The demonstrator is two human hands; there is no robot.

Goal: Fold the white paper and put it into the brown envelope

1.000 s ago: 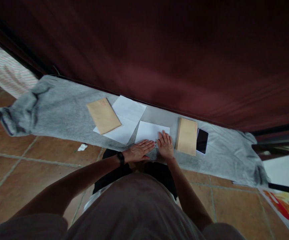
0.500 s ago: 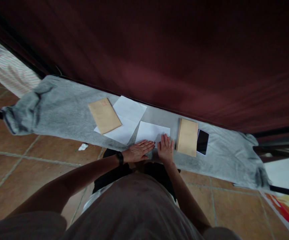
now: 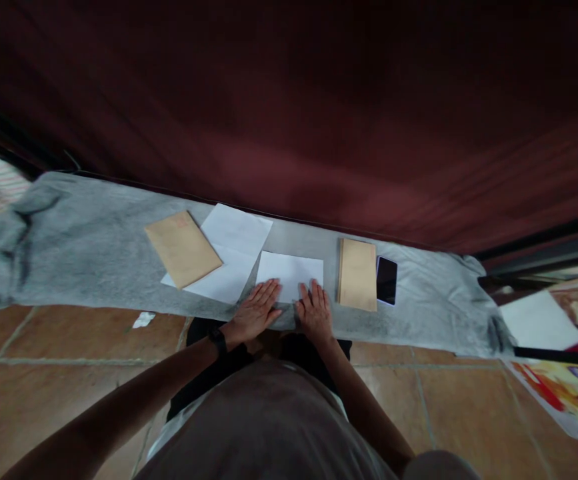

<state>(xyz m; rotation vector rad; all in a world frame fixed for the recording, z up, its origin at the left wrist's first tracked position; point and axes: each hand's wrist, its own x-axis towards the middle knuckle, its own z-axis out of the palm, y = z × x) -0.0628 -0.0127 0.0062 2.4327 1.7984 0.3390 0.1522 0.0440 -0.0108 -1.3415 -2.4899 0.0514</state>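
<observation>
A white sheet of paper (image 3: 291, 268), smaller than the sheets to its left and perhaps folded, lies flat on the grey cloth in front of me. My left hand (image 3: 256, 310) rests with flat, stretched fingers on its lower left corner. On its lower right part lie the spread fingers of my right hand (image 3: 315, 313). Left of it are larger white sheets (image 3: 239, 243), partly covered by a tilted brown envelope (image 3: 183, 248). To the right sits a stack of brown envelopes (image 3: 359, 273).
A phone (image 3: 387, 280) with a dark screen lies beside the envelope stack. The grey cloth (image 3: 103, 233) covers a long narrow surface. Behind it hangs a dark red curtain (image 3: 289, 133). A white scrap (image 3: 143, 320) is on the tiled floor, and a colourful printed sheet (image 3: 569, 393) lies at right.
My left hand has moved away from my right one, toward the paper's left corner. Both hands stay flat on the paper. The whole view has shifted slightly.
</observation>
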